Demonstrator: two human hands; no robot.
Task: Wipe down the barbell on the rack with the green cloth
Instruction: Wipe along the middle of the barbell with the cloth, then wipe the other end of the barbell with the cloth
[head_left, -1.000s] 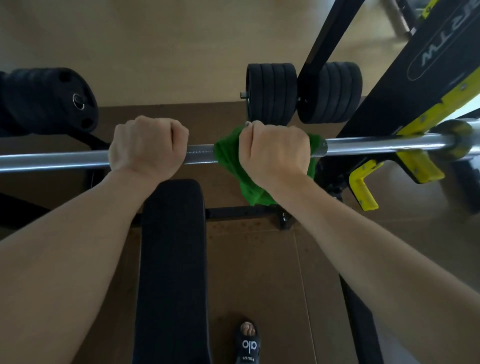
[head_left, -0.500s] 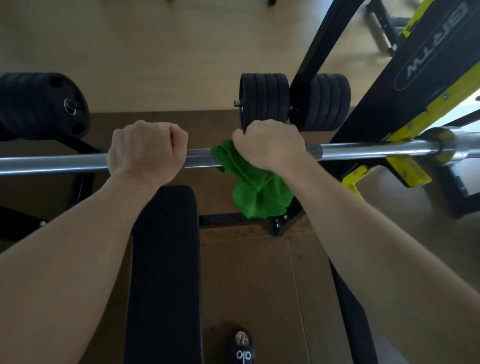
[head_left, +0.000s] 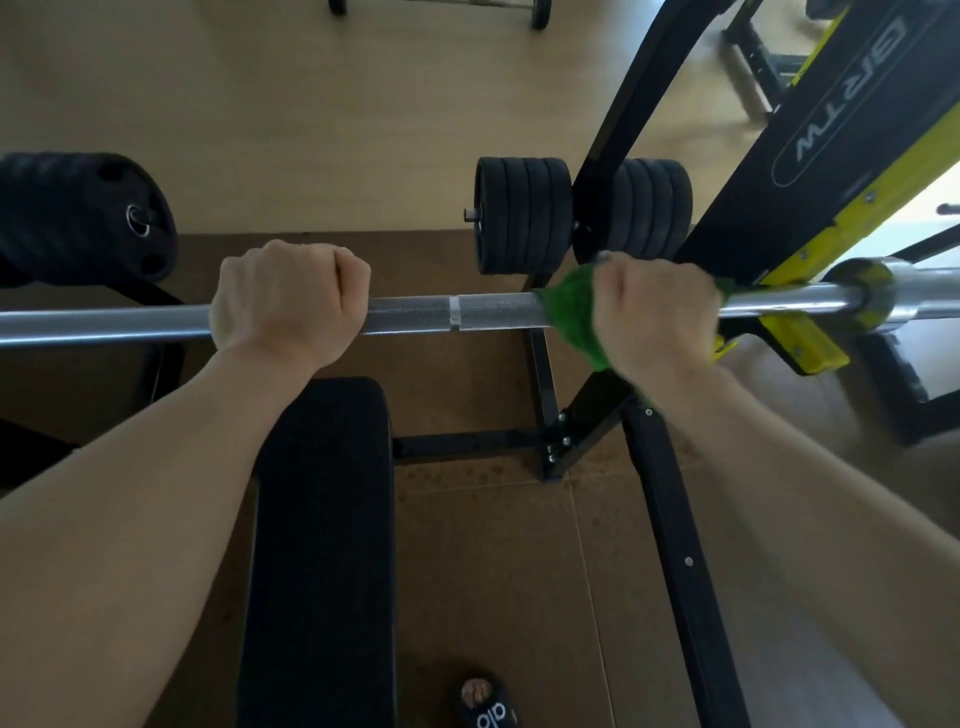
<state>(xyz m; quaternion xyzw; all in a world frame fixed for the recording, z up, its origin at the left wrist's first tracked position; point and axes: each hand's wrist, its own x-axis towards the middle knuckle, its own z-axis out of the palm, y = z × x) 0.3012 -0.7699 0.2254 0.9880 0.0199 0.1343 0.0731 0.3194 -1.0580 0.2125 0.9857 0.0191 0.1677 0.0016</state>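
On the barbell (head_left: 483, 313): bare left hand (head_left: 288, 301); right hand (head_left: 655, 307) around green cloth (head_left: 569, 317)

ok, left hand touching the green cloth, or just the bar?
Apart. In the head view the left hand grips bare barbell; a stretch of exposed knurled bar separates it from the green cloth under the right hand.

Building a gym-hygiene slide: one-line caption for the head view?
Left hand steadies the barbell while right hand grips green cloth around it.
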